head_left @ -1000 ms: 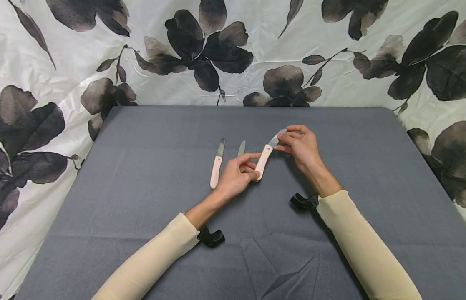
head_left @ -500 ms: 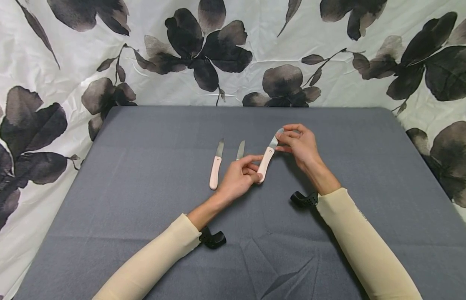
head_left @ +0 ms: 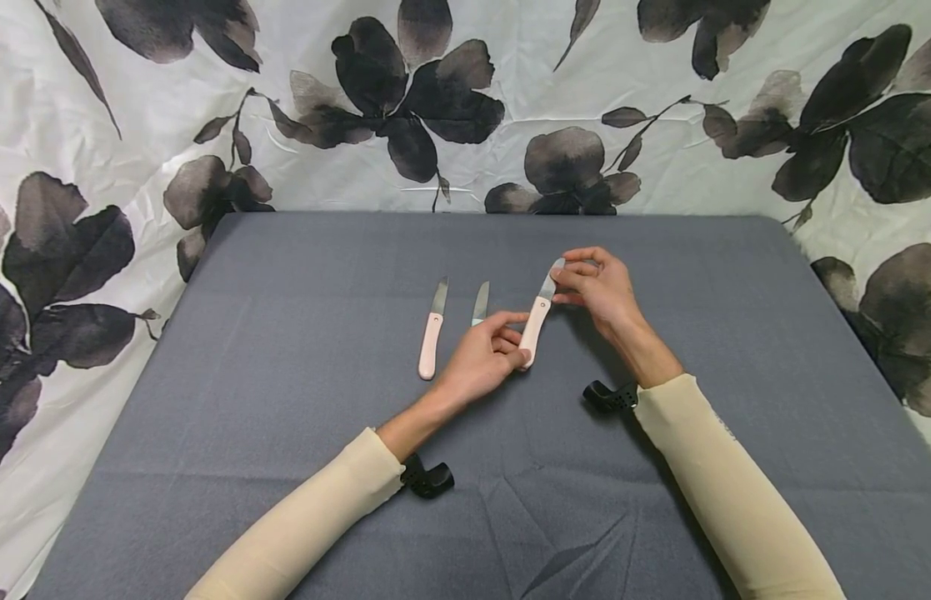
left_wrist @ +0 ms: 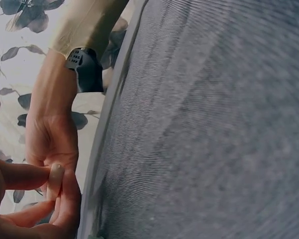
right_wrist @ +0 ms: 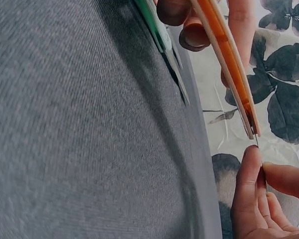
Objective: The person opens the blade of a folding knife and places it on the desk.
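A pale pink folding knife [head_left: 536,327] is held between both hands above the table, its blade unfolded and tilted up to the right. My left hand [head_left: 482,358] pinches the handle's lower end; the left wrist view shows that rounded end [left_wrist: 55,181] between thumb and fingers. My right hand [head_left: 604,290] pinches the blade near its tip. Seen edge-on in the right wrist view, the handle [right_wrist: 228,57] has an orange-looking slot. Another pink-handled knife [head_left: 431,346] lies left of my left hand. Between them a further knife's blade [head_left: 481,302] shows, its handle mostly hidden by my left hand.
A grey cloth covers the table [head_left: 300,350], with creases [head_left: 570,558] near the front. Behind it hangs a white floral sheet [head_left: 285,50]. The right wrist view shows a green-looking handle [right_wrist: 152,22] with a blade close to the cloth. Black wrist cameras [head_left: 429,478] jut from both sleeves.
The held knife has turned slightly more upright, its handle end shifting right and a little down. My left hand has moved slightly right with it. My right hand has barely moved.
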The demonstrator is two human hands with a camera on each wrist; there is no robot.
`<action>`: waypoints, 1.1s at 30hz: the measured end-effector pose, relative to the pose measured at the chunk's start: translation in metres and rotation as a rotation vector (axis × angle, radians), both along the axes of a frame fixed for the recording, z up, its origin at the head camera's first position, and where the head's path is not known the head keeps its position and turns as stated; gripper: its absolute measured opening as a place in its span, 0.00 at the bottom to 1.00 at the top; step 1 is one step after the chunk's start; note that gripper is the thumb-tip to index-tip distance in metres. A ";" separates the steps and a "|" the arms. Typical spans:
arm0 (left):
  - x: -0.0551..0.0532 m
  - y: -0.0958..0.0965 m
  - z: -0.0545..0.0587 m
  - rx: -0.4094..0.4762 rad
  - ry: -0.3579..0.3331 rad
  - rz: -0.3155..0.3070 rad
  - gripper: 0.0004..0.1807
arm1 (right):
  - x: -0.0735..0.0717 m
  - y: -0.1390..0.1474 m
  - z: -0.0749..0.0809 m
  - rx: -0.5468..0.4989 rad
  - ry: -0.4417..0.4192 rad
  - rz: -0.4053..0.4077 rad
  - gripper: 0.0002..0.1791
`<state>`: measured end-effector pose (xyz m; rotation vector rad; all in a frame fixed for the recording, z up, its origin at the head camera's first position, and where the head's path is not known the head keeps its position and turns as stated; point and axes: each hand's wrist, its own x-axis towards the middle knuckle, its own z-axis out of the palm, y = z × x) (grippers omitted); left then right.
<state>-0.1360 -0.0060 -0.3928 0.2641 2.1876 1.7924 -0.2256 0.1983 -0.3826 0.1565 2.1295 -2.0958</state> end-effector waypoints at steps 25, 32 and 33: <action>-0.005 0.013 -0.003 -0.364 0.234 -0.109 0.31 | -0.009 0.003 -0.003 0.270 0.018 0.135 0.28; -0.003 0.015 -0.001 -0.510 0.278 -0.137 0.30 | -0.010 0.004 -0.005 0.546 0.054 0.181 0.25; -0.002 0.015 -0.001 -0.519 0.273 -0.140 0.31 | -0.011 0.004 -0.006 0.568 0.057 0.187 0.25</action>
